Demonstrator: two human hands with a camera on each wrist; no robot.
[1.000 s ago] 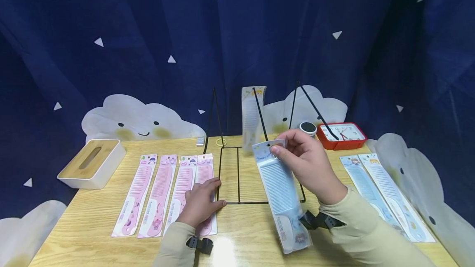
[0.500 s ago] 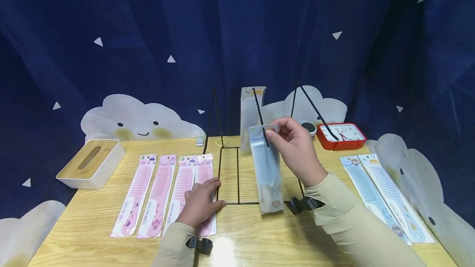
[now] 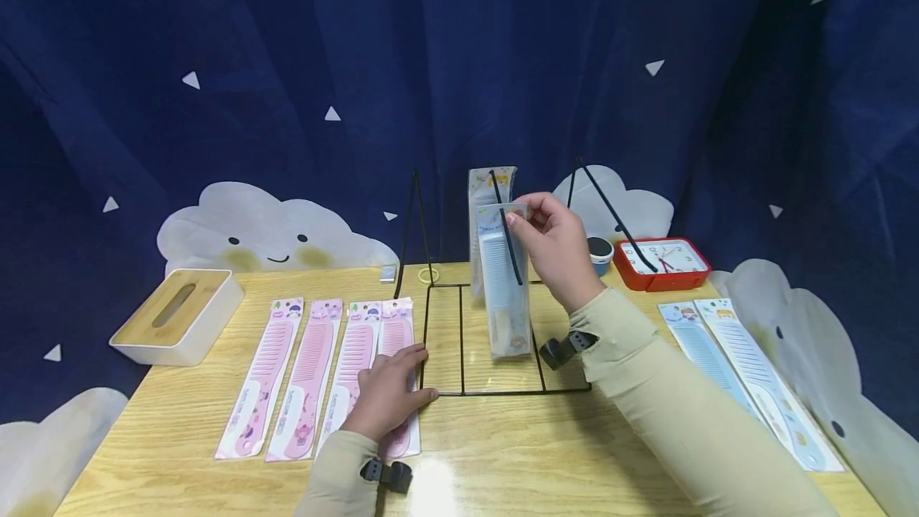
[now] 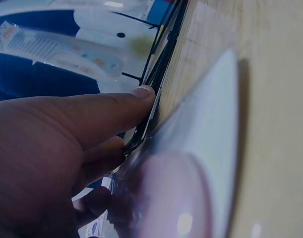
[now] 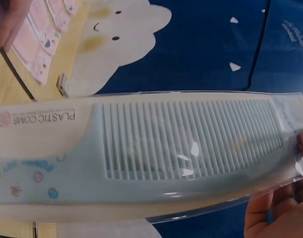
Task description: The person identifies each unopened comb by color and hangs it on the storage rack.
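My right hand [image 3: 556, 250] pinches the upper right corner of a packaged light blue comb [image 3: 505, 313]. The middle black prong [image 3: 512, 250] passes through the top of its card, its tip out in front. The right wrist view shows this comb [image 5: 87, 178] close up, teeth upward, fingers at its card's end. Behind it on the same prong hangs another packaged comb [image 3: 477, 218], partly covered. My left hand [image 3: 388, 389] rests with spread fingers over a packaged pink comb [image 3: 396, 333]; its fingertips touch the left side of the wire rack [image 3: 462, 349].
Several packaged pink combs [image 3: 309, 381] lie in a row on the wooden table [image 3: 488, 453] at left. Two packaged blue combs [image 3: 747, 373] lie at right. Around them stand a tissue box [image 3: 201, 317], a red clock [image 3: 664, 264] and a small round container [image 3: 600, 254].
My right hand has moved the blue comb away from me and upward, onto the middle prong, toward the comb behind. My left hand has stayed in place.
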